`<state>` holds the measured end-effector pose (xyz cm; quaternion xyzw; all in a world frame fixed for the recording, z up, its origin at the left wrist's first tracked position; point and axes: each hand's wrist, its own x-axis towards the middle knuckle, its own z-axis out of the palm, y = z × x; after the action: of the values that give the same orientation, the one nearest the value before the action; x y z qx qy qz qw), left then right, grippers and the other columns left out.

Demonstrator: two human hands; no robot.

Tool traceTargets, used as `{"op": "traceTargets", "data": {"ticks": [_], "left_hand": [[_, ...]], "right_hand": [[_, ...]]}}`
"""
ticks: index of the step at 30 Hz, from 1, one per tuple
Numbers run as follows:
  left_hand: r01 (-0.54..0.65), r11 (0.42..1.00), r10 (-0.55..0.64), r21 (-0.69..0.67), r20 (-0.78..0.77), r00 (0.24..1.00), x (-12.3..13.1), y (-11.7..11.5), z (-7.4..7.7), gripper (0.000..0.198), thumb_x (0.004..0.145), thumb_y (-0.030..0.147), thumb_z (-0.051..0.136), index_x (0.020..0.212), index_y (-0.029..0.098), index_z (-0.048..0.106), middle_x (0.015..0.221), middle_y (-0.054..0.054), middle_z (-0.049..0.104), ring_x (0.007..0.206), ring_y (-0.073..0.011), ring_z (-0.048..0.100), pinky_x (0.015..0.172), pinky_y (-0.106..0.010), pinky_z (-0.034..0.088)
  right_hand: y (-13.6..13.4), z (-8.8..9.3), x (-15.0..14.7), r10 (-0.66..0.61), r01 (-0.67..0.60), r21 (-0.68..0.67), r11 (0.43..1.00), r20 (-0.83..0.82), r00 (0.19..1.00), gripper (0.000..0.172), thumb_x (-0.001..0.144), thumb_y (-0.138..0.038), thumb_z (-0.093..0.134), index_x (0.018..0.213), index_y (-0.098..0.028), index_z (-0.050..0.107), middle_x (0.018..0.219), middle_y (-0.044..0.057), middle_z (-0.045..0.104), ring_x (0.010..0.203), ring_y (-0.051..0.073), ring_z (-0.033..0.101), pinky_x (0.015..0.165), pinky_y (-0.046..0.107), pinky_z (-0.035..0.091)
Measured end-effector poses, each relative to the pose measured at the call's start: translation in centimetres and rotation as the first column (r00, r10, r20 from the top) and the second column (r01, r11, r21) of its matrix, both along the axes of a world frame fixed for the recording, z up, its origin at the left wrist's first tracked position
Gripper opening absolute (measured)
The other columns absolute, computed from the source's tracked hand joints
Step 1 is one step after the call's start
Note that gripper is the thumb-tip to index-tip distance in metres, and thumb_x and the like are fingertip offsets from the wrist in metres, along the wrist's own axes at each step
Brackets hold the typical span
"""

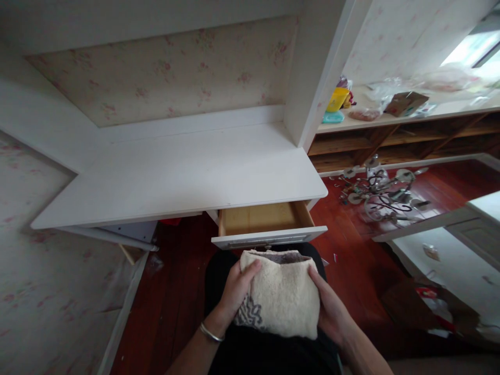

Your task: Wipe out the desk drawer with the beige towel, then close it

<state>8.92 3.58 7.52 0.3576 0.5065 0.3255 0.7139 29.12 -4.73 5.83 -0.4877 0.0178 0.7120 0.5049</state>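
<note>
A folded cream cloth [285, 297] with a dark grey pattern at its lower left is held over my lap. My left hand [238, 286] grips its left side, thumb on the front face. On the opposite side my right hand [328, 302] holds the edge, thumb near the upper corner and the other fingers mostly hidden behind. A grey inner layer shows along the cloth's top. Just beyond it, a drawer [269, 237] with a white front is pulled out from the desk; its visible wooden inside shows nothing lying in it.
The white desk [195, 166] stands in front of me below a floral wall. To the right, a chandelier [386, 192] lies on the red wood floor. Behind it, a low shelf [390, 135] carries a yellow container [337, 99] and a cardboard box [406, 103]. White furniture [449, 260] stands at right.
</note>
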Motion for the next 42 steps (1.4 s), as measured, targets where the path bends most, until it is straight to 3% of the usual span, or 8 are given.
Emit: {"op": "traceTargets", "data": {"ticks": [2,5,12,18,27,36,40,42], "left_hand": [[0.022,0.993,-0.012,0.118,-0.083,0.996,0.2,0.3,0.3,0.042,0.08,0.048,0.066,0.106,0.014,0.065,0.108,-0.008,0.069,0.102,-0.0242,0.063,0.087,-0.031,0.048],[0.056,0.944,0.027,0.325,-0.246,0.969,0.5,1.4,0.2,0.038,0.084,0.047,0.06,0.107,0.017,0.062,0.11,-0.007,0.067,0.104,-0.0217,0.06,0.093,-0.03,0.044],[0.158,0.94,-0.007,0.302,-0.444,0.896,-1.3,5.7,-3.1,0.035,0.092,0.048,0.042,0.102,0.017,0.056,0.096,-0.009,0.069,0.079,-0.0196,0.067,0.07,-0.03,0.05],[0.532,0.69,0.034,0.491,-0.756,0.654,-3.4,7.6,-4.4,0.025,0.095,0.036,0.04,0.093,0.022,0.061,0.095,-0.004,0.07,0.091,-0.019,0.065,0.084,-0.029,0.045],[0.674,0.477,0.093,0.563,-0.795,0.599,-2.7,13.3,-6.7,0.03,0.094,0.021,0.04,0.117,0.018,0.059,0.124,-0.007,0.06,0.118,-0.0176,0.052,0.106,-0.034,0.038],[0.707,0.467,0.125,0.53,-0.832,0.541,-1.4,17.2,-6.3,0.036,0.091,0.018,0.043,0.125,0.014,0.055,0.131,-0.01,0.055,0.123,-0.0201,0.05,0.108,-0.036,0.038],[0.763,0.411,0.074,0.499,-0.853,0.518,-2.7,16.7,-4.4,0.028,0.092,0.022,0.042,0.109,0.02,0.065,0.112,-0.004,0.067,0.105,-0.0178,0.062,0.096,-0.031,0.048],[0.741,0.413,0.153,0.529,-0.842,0.517,-4.0,16.8,-2.7,0.028,0.093,0.025,0.042,0.105,0.022,0.067,0.106,-0.002,0.07,0.098,-0.0171,0.065,0.091,-0.03,0.05]], "right_hand": [[-1.1,0.0,-0.5,0.083,-0.096,-0.041,0.995,-0.24,0.967,0.054,0.071,-0.052,0.072,0.109,-0.014,0.062,0.092,0.012,0.071,0.097,0.032,0.064,0.09,0.046,0.047],[-1.8,0.0,-1.9,0.082,-0.12,-0.071,0.99,-0.399,0.913,0.059,0.074,-0.049,0.071,0.117,-0.01,0.06,0.101,0.017,0.07,0.106,0.035,0.061,0.096,0.051,0.043],[-1.8,0.6,-1.1,-0.28,0.275,-0.054,0.96,-0.206,0.937,0.061,0.078,-0.038,0.068,0.133,-0.021,0.049,0.114,0.012,0.068,0.112,0.033,0.059,0.101,0.054,0.042],[-2.3,1.2,2.3,-0.478,0.479,-0.029,0.877,0.041,0.877,0.067,0.079,-0.035,0.069,0.14,-0.026,0.043,0.113,0.007,0.069,0.107,0.031,0.062,0.1,0.052,0.047],[1.0,1.3,4.4,-0.631,0.63,0.024,0.776,0.045,0.775,0.052,0.08,-0.027,0.068,0.13,-0.028,0.052,0.119,0.003,0.067,0.119,0.026,0.056,0.102,0.05,0.046],[7.1,-0.8,4.7,-0.629,0.627,0.083,0.775,0.008,0.777,0.031,0.082,-0.028,0.065,0.112,-0.021,0.063,0.116,0.003,0.068,0.113,0.022,0.06,0.102,0.041,0.046],[10.4,-2.3,4.9,-0.664,0.664,0.035,0.747,-0.008,0.748,0.024,0.087,-0.024,0.057,0.11,-0.019,0.064,0.11,0.004,0.069,0.1,0.02,0.066,0.097,0.04,0.05],[12.1,-2.8,5.0,-0.662,0.662,0.018,0.749,-0.011,0.749,0.022,0.089,-0.024,0.055,0.107,-0.019,0.065,0.107,0.003,0.07,0.096,0.019,0.067,0.095,0.039,0.051]]}}
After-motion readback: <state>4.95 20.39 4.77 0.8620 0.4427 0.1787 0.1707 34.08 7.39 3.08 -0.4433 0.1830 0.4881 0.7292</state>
